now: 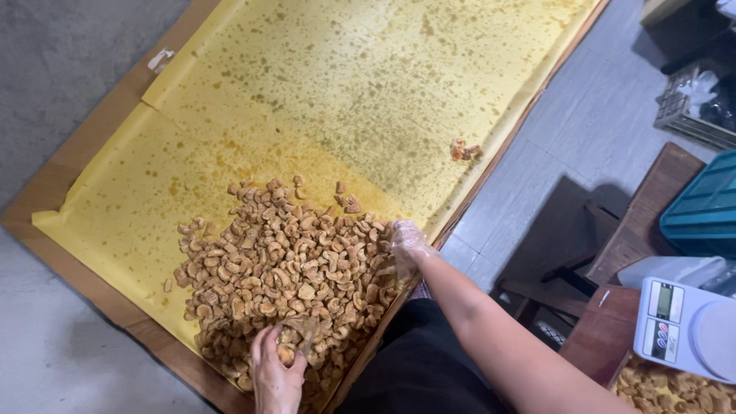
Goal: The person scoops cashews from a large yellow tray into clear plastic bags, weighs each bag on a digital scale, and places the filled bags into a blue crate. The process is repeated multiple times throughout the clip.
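The left hand (pixel 274 376) rests at the near edge of a heap of fried snack pieces (pixel 287 264), its fingers curled loosely around a few pieces; whether it grips them firmly I cannot tell. The right hand (pixel 406 244) wears a clear plastic glove and lies at the right side of the same heap, fingers spread wide and touching the outer pieces, holding nothing that shows.

The heap sits on the near part of a yellow paper sheet (pixel 345 84) that is spotted with oil stains. The paper lines a shallow wooden tray (pixel 46 199) that stands on a grey floor (pixel 69 61). 1 small clump of pieces (pixel 464 150) lies well apart from the heap, near the tray's right edge.

To the right, beside the person's right arm, a white kitchen scale (pixel 686 326) stands on a dark wooden surface (pixel 606 330). Just below the scale, more fried pieces (pixel 663 391) show at the bottom corner. A teal plastic crate (pixel 705 207) sits further back on the right.
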